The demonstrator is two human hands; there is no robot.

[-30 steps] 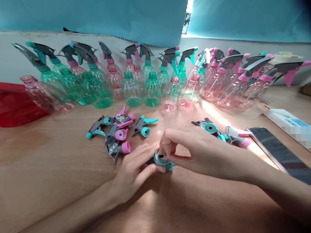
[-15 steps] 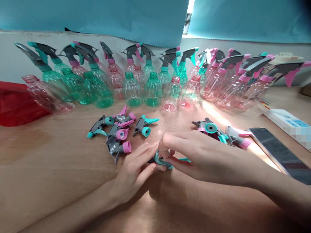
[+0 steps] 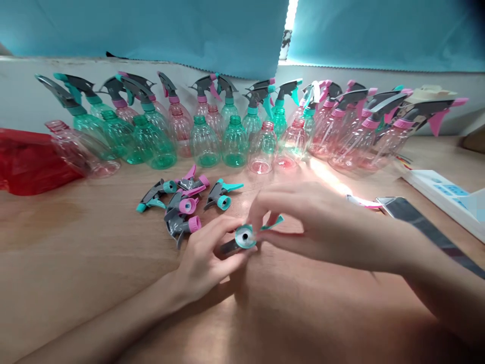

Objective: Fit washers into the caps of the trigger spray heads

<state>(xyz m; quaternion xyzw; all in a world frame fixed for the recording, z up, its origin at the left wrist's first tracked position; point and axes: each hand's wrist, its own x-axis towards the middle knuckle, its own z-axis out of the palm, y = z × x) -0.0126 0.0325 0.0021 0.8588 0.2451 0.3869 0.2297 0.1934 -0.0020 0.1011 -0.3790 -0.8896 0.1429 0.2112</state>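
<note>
My left hand (image 3: 206,255) is closed around a trigger spray head (image 3: 241,242) with a dark grey body and a teal collar and trigger. The collar's opening faces up toward me, showing a white inside with a dark hole in the middle. My right hand (image 3: 322,230) is at the collar's right edge, its thumb and fingers bent together in a pinch. Its fingertips are smeared by motion, and what they pinch, if anything, is hidden. Loose spray heads (image 3: 185,206) in grey with pink or teal parts lie beyond my left hand.
Green and pink bottles (image 3: 235,144) line the back of the table (image 3: 94,242), several capped with spray heads. One pink bottle (image 3: 81,151) leans by a red bag (image 3: 38,167). At the right are a phone (image 3: 420,227) and a white power strip (image 3: 443,189).
My right hand has shifted slightly right and back from the collar, uncovering its opening. The collar has turned to face up more. The right-hand pile of spray heads is now mostly hidden behind my right hand.
</note>
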